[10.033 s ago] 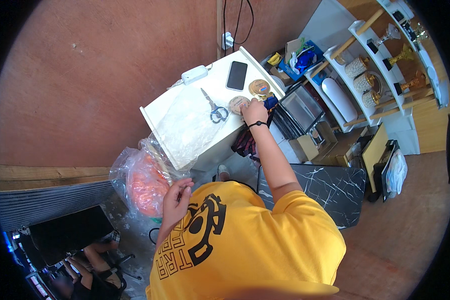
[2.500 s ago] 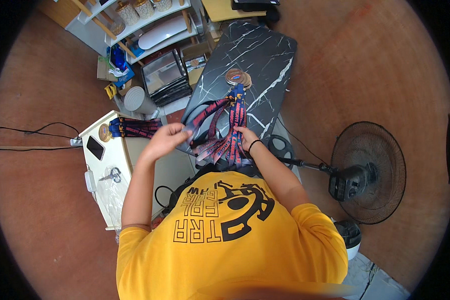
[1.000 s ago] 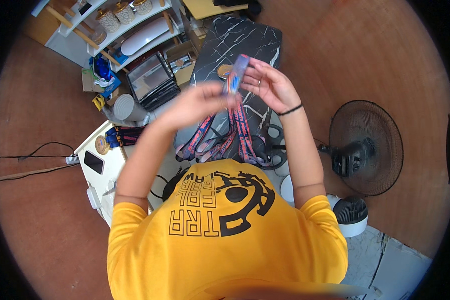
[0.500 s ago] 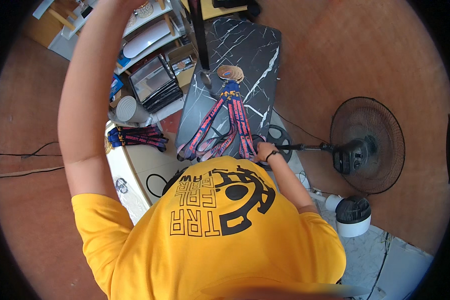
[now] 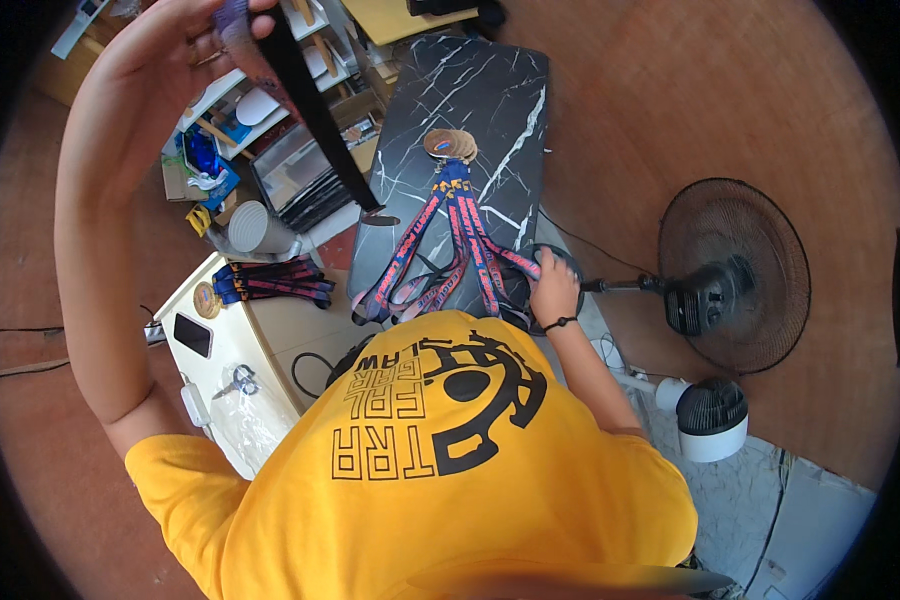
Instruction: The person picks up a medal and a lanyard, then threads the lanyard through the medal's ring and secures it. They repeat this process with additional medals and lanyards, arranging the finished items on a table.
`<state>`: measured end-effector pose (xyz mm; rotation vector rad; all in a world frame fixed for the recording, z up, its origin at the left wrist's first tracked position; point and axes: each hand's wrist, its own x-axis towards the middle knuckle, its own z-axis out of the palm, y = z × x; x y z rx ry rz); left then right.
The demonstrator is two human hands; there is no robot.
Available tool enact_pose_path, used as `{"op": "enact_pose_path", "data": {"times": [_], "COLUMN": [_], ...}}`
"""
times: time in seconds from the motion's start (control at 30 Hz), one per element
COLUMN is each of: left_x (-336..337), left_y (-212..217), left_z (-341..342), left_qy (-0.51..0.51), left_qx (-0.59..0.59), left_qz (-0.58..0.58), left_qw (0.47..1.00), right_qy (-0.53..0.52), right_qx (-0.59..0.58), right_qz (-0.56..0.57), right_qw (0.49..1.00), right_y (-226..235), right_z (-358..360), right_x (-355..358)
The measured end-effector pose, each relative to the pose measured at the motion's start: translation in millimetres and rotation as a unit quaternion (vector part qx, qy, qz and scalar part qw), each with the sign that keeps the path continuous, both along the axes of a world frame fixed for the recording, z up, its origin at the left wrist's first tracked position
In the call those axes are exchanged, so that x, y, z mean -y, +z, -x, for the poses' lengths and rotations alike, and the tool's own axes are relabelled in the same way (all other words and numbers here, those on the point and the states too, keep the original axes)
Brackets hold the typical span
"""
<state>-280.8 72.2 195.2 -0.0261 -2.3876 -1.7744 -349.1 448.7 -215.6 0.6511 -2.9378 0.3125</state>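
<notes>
Right hand (image 5: 553,288) is down by the shirt, fingers curled onto the near ends of the ribbons (image 5: 450,250) spread over the black marble table (image 5: 490,110), though I can't tell if it's really clamped on them. The medals (image 5: 451,145) sit beyond it at the ribbons' far end. Left hand (image 5: 175,50) is raised high, pinching a ribbon strap (image 5: 315,115) that hangs below it

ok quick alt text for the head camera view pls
Seen from above, a person in a yellow printed t-shirt raises the left hand high, holding a lanyard with a black strap, while the right hand rests at the ends of pink-and-blue ribbon lanyards on a black marble-patterned table. A black floor fan stands to the right.
</notes>
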Motion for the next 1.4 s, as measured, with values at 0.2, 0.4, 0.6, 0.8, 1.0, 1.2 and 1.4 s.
{"op": "enact_pose_path", "data": {"times": [0.2, 0.4, 0.6, 0.8, 1.0, 1.2, 1.4], "left_x": [7.3, -0.2, -13.6, -17.1, -8.4, 6.8, 3.5], "left_y": [-1.9, 3.0, 4.8, 3.7, 2.2, 7.2, -1.2], "left_z": [-27.2, -43.3, -51.4, -52.7, -42.8, -32.1, -21.4], "left_qy": [0.045, 0.055, 0.039, 0.037, 0.031, 0.017, 0.039], "left_qx": [0.004, 0.034, 0.039, 0.012, -0.006, 0.009, 0.000], "left_qz": [0.048, 0.030, -0.019, -0.014, -0.039, -0.097, -0.086], "left_qw": [0.998, 0.997, 0.998, 0.999, 0.999, 0.995, 0.996], "right_qy": [0.071, -0.007, 0.015, 0.146, 0.310, 0.338, 0.331], "right_qx": [0.333, 0.320, 0.341, 0.480, 0.430, 0.421, 0.432], "right_qz": [-0.021, -0.038, 0.242, 0.559, 0.560, 0.523, 0.446], "right_qw": [0.940, 0.947, 0.908, 0.660, 0.637, 0.660, 0.711], "right_y": [-48.1, -71.9, 5.0, 159.4, 277.6, 365.0, 416.3], "right_z": [-18.8, -27.2, -10.8, 43.0, 113.2, 156.9, 149.6], "right_x": [23.4, 38.3, 33.8, 50.3, 103.8, 156.1, 167.3]}}
